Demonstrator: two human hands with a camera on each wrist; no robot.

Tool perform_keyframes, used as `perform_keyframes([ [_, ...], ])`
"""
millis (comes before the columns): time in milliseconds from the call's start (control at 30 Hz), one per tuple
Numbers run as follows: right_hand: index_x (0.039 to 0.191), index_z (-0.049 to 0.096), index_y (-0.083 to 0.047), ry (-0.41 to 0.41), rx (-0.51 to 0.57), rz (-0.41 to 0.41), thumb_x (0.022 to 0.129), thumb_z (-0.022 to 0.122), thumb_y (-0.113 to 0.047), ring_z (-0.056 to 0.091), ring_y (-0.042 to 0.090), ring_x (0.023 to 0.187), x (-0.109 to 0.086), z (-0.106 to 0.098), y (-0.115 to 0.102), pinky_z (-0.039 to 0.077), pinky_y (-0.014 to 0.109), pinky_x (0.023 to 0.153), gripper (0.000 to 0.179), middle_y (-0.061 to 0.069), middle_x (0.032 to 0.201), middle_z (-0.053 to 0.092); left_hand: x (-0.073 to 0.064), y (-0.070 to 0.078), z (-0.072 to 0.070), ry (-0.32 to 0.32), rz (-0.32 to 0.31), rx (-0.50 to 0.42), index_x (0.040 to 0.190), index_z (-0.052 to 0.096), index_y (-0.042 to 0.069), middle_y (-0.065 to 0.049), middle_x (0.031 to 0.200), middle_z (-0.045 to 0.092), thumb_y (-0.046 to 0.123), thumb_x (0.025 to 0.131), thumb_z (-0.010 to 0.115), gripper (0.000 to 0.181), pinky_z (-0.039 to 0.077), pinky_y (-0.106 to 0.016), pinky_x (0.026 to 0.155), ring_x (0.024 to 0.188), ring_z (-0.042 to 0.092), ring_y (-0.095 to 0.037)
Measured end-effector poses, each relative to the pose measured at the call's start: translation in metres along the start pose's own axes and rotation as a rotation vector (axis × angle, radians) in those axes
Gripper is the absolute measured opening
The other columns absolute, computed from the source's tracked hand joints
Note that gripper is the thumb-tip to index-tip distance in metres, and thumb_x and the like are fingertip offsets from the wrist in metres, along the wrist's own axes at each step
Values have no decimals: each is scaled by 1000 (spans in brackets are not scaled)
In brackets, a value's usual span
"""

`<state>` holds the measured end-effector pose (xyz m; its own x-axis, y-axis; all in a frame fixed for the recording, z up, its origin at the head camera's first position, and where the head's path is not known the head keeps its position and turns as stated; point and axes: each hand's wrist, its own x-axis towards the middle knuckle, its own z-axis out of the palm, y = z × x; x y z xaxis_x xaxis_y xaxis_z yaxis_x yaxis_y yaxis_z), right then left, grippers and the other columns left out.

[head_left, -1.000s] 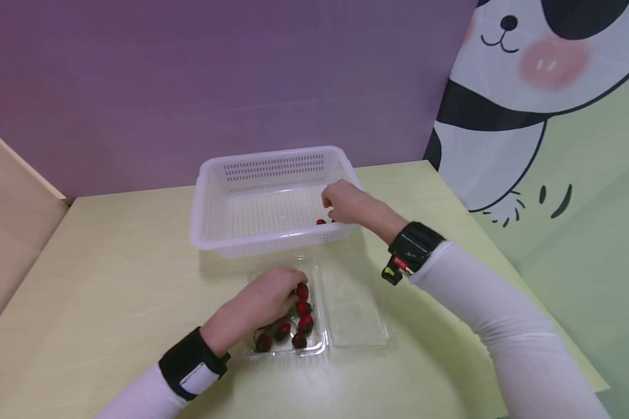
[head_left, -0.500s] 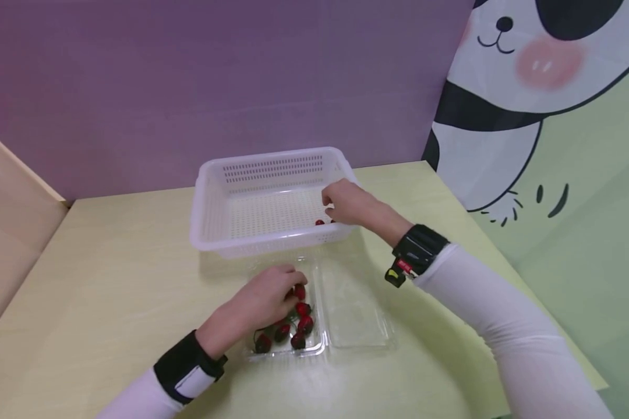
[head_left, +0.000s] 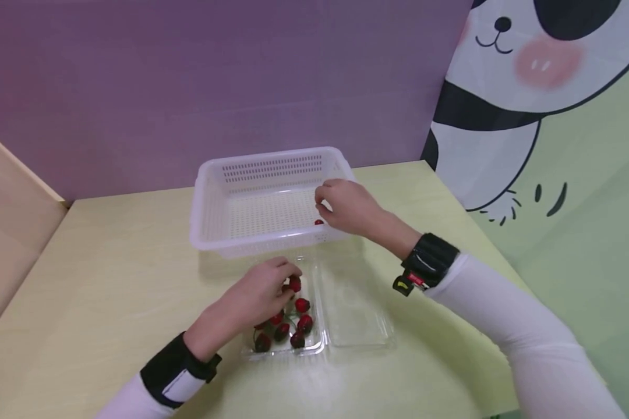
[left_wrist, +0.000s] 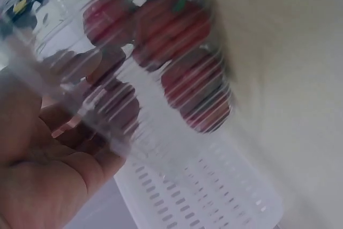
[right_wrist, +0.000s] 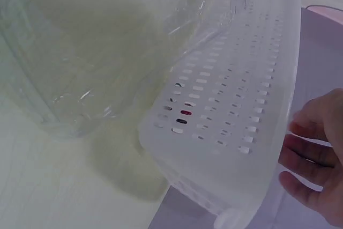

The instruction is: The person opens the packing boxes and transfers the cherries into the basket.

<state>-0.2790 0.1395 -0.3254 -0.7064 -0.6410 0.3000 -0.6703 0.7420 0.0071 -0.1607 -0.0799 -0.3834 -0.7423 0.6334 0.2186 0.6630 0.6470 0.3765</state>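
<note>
My left hand (head_left: 259, 291) pinches a red cherry (head_left: 294, 284) over the back of a clear plastic clamshell box (head_left: 318, 326). Several more cherries (head_left: 304, 323) with thin stems lie in the tray below it. In the left wrist view, curled fingers (left_wrist: 80, 159) and cherries (left_wrist: 171, 28) show through the ribbed clear wall. My right hand (head_left: 352, 208) hovers at the near right corner of a white perforated basket (head_left: 251, 241), its fingers loosely bent, nothing visible between them. One cherry (head_left: 318, 222) lies in the basket beneath it. The right wrist view shows that hand (right_wrist: 316, 159) beyond the rim.
The box's clear lid (head_left: 356, 314) lies folded flat to the right of the tray. A purple wall (head_left: 188, 93) rises behind the pale wooden table (head_left: 110, 279). A panda picture (head_left: 487, 157) covers the right wall.
My left hand has drawn slightly back toward the far left with the cherry. My right hand has shifted a little left over the basket's rim, covering one red spot seen earlier.
</note>
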Motion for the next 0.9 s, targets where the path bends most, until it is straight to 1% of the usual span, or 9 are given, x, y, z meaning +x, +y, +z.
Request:
perform_keyframes([
  [167, 93, 68, -9, 81, -1, -72, 91, 66, -16, 57, 17, 76, -10, -3, -10, 46, 29, 67, 8, 2, 89, 63, -1, -2, -6, 57, 15, 18, 107, 69, 3, -2, 97, 62, 4, 81, 76, 27, 48, -19, 67, 80, 62, -17],
  [300, 96, 68, -8, 106, 4, -130, 91, 66, -15, 60, 18, 79, -16, -3, -18, 48, 29, 70, 10, 2, 91, 63, -1, -4, -13, 81, 14, 24, 107, 69, 4, -1, 96, 62, 6, 81, 77, 27, 48, -19, 66, 79, 61, -15],
  [433, 96, 67, -8, 115, 7, -168, 90, 66, -15, 60, 17, 77, -21, -3, -27, 48, 29, 70, 9, 1, 89, 63, -2, -6, -19, 100, 13, 14, 107, 69, 3, -1, 96, 62, 6, 82, 77, 26, 49, -20, 68, 81, 62, -16],
  [567, 94, 66, -9, 99, 26, -186, 90, 66, -15, 60, 16, 76, -27, -3, -34, 48, 29, 69, 7, 0, 87, 62, -2, -8, -26, 128, 3, 2, 107, 68, 3, -1, 96, 62, 4, 81, 77, 27, 50, -23, 72, 85, 62, -17],
  [767, 89, 64, -12, 35, 28, -205, 90, 67, -17, 61, 15, 74, -34, -1, -46, 49, 28, 65, 5, -4, 82, 60, -2, -9, -36, 178, -22, -6, 110, 68, 1, -4, 101, 63, 4, 81, 77, 30, 51, -25, 74, 87, 62, -19],
  [900, 86, 64, -15, -15, 23, -212, 90, 66, -19, 60, 13, 71, -39, 1, -53, 48, 26, 63, 6, -6, 80, 60, -1, -10, -42, 230, -47, -16, 111, 68, 1, -3, 100, 63, 5, 82, 77, 31, 50, -26, 73, 86, 62, -18],
])
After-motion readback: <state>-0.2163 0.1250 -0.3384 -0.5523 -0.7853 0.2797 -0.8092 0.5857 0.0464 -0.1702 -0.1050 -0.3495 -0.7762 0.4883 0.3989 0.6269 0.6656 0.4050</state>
